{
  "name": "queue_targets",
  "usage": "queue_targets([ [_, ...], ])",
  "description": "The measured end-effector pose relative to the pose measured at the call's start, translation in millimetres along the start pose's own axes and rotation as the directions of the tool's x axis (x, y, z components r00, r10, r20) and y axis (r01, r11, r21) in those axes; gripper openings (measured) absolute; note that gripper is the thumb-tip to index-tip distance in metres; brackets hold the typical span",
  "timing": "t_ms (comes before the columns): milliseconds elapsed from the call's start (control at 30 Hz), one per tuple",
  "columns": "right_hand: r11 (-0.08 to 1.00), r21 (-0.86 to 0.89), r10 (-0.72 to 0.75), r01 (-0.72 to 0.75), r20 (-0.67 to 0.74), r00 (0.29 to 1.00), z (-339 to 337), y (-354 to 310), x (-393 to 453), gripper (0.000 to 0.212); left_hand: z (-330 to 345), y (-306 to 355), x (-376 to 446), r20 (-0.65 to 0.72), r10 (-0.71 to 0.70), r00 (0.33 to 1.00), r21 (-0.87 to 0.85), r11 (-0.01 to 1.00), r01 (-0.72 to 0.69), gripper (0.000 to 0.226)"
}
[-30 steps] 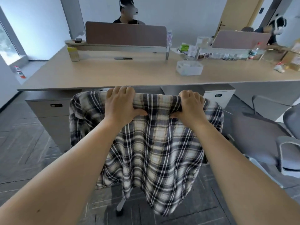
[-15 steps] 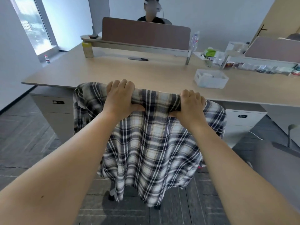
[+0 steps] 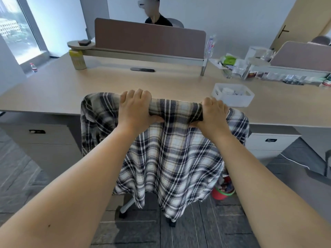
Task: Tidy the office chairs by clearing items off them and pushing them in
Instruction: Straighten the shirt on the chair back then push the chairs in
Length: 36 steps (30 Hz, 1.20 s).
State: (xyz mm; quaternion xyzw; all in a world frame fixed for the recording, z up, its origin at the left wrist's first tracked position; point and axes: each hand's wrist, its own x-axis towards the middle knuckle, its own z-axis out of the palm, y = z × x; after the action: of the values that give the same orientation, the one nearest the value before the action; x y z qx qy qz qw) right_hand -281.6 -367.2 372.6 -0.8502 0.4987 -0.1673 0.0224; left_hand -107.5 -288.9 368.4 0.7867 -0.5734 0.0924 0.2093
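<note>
A black-and-white plaid shirt hangs over the backrest of an office chair and hides almost all of it. Only the chair's wheeled base shows below the cloth. My left hand and my right hand both grip the top edge of the backrest through the shirt, fingers curled over it. The chair stands right at the front edge of a long wooden desk, its top edge overlapping the desk's edge.
A white tray with small items sits on the desk to the right. A drawer cabinet stands under the desk at left, another at right. A red and green bucket is on the floor. A person sits behind the brown divider.
The chair has rolled forward toward the desk with both hands still gripping its top. The view has shifted right and closer, so the neighbouring grey chair has left the frame.
</note>
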Motion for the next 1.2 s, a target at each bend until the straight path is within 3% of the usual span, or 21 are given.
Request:
queue_targets([
  [400, 0.997, 0.049, -0.053, 0.053, 0.0, 0.999, 14.3, 39.4, 86.5, 0.037, 33.5, 15.4, 75.2, -0.004, -0.028, 1.0, -0.034, 0.999, 0.028, 0.07],
  [500, 0.993, 0.065, -0.094, 0.094, -0.005, 0.996, 16.4, 47.7, 99.4, 0.044, 37.9, 15.5, 85.4, -0.043, -0.021, 0.999, -0.031, 0.999, 0.019, 0.07],
  [600, 0.985, 0.069, -0.154, 0.157, -0.052, 0.987, 18.4, 52.7, 104.2, 0.035, 37.8, 18.0, 88.3, -0.045, -0.044, 0.998, -0.01, 0.999, 0.043, 0.071],
  [767, 0.977, 0.079, -0.193, 0.196, -0.044, 0.98, 17.6, 60.5, 102.2, 0.045, 35.2, 33.0, 83.5, -0.001, -0.105, 0.994, 0.037, 0.994, 0.105, 0.07],
  [933, 0.992, 0.022, -0.129, 0.128, 0.041, 0.991, 12.4, 56.2, 86.6, 0.061, 33.3, 47.1, 75.5, 0.097, -0.146, 0.985, 0.086, 0.987, 0.138, 0.074],
  [1033, 0.99, 0.129, -0.057, 0.051, 0.041, 0.998, 5.2, 56.8, 66.0, 0.065, 28.0, 59.9, 66.6, 0.114, -0.056, 0.992, 0.064, 0.997, 0.049, 0.07],
  [1200, 0.985, 0.109, 0.129, -0.133, 0.048, 0.991, -10.9, 82.9, 11.1, 0.033, 22.7, 100.2, 40.1, 0.131, 0.203, 0.97, -0.105, 0.976, -0.19, 0.044],
])
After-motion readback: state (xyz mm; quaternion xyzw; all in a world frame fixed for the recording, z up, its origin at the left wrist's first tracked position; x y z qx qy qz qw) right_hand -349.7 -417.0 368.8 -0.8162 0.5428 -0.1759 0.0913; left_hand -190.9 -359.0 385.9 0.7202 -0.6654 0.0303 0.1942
